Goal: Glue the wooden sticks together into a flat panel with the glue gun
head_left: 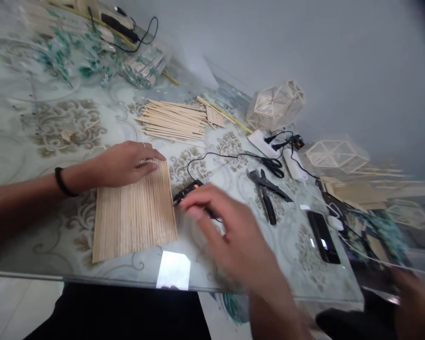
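Pinning a pale rectangular mat of thin wooden sticks laid side by side (134, 217) with the left hand (123, 163), palm down and fingers spread flat on the mat's far corner, closed on nothing, seemingly to keep the sticks from sliding on the smooth top. Wearing a black band (62, 182) at that wrist. Curling the right hand (230, 231), smeared by motion, over the rear of a slim black corded tool (187, 191) lying just beside the mat's right edge, tip towards the sticks; too blurred to tell whether clamped on the tool or only brushing it. Keeping the mat near the front edge of the table, probably for easy reach. Working against a plain grey wall (304, 47), on a glass-topped table over a pale cloth with beige scrollwork (38, 118). Leaving two faceted lantern-like frames of pale sticks (276, 104) at the far right, a loose pile of spare wooden sticks (173, 120) beyond the mat, black pliers (267, 191) and black-handled scissors (272, 165) between tool and frames, a black phone (322, 236) near the right edge. Sharing the lower right corner with another person's blurred hand (414, 302).
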Demonstrator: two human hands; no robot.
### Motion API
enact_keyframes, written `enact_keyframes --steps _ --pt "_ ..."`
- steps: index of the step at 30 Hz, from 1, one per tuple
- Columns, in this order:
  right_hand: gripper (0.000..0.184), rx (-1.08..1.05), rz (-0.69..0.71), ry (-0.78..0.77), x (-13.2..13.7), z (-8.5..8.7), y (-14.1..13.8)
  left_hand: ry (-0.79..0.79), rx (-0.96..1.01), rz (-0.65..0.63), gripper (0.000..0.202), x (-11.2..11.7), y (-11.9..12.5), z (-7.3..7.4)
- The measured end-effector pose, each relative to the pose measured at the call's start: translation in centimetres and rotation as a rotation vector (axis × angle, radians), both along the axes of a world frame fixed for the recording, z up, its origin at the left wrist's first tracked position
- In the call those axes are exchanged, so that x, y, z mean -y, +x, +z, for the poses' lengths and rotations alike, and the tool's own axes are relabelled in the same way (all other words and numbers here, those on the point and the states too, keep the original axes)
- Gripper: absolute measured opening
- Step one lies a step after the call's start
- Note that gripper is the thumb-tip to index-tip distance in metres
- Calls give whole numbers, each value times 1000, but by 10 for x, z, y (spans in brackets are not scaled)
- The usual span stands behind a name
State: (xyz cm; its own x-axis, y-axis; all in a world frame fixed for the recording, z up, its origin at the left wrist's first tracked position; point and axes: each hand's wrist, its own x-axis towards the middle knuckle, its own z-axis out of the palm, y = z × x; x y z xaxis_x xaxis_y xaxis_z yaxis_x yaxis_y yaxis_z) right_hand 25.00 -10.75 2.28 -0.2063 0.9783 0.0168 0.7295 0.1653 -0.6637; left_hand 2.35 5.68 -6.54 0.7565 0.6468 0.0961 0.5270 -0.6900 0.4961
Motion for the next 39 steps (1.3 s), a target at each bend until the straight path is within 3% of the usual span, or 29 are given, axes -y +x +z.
enact_keyframes --steps 3,7,16,20,23,27,31,39 --pt "16 159 -159 -52 -18 -21 32 -4 -31 18 48 2 0 0" --pt "47 235 -137 -340 -34 -41 56 -10 -54 29 48 4 -1 3" --pt "39 44 -118 -390 -43 -53 66 -27 -21 16 45 6 0 2" --pt "21 20 -66 -398 -36 -52 67 -31 -23 33 43 7 0 4" --pt "1 52 18 -295 -34 -48 66 -41 -11 20 42 7 0 4" --pt "5 24 93 -189 -32 -50 71 -75 -20 18 43 6 1 7" --pt "13 -52 67 -325 -30 -52 74 -86 -28 4 44 8 2 11" --pt "29 -224 280 -471 -34 -47 69 -115 -12 -3 35 10 3 18"
